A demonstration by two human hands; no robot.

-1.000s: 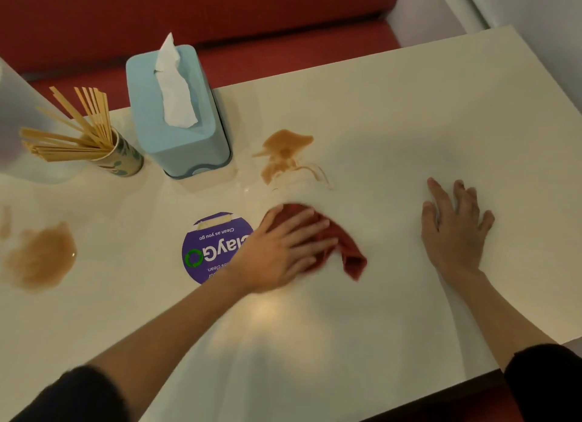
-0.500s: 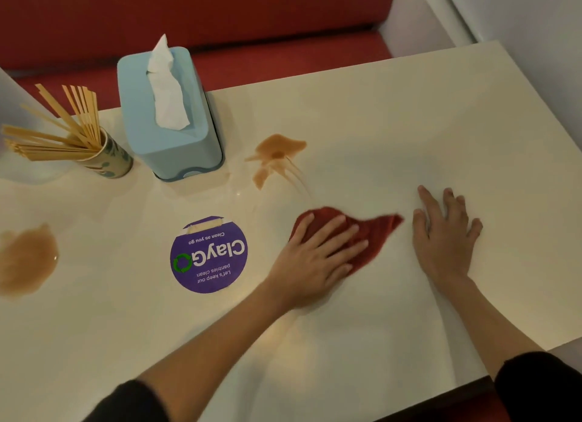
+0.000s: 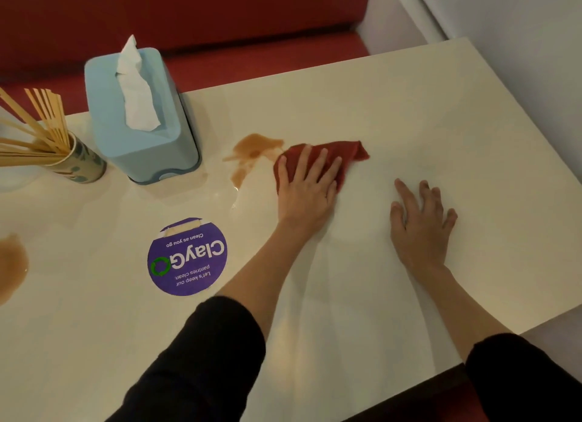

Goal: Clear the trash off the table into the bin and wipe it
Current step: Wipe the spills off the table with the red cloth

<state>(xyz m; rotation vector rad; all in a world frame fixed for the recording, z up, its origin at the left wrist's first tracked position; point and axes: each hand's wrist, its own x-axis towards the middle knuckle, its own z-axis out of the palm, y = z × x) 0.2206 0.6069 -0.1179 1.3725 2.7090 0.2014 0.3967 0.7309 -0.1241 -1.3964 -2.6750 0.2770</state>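
Dim warm light; soft focus; glare on table (image 3: 315, 343).

The cream bench (image 3: 409, 106) carries a pale blue tissue box (image 3: 141, 138) at far left, a cup of wooden sticks (image 3: 78, 166) just left of it, and a round purple sticker (image 3: 187, 258) nearer. A brown spill (image 3: 252, 150) right of the box touches a red cloth (image 3: 346, 152) pressed under the left hand (image 3: 307, 188); another brown puddle (image 3: 11, 264) lies at the left edge. The right hand (image 3: 419, 223) rests flat further right.
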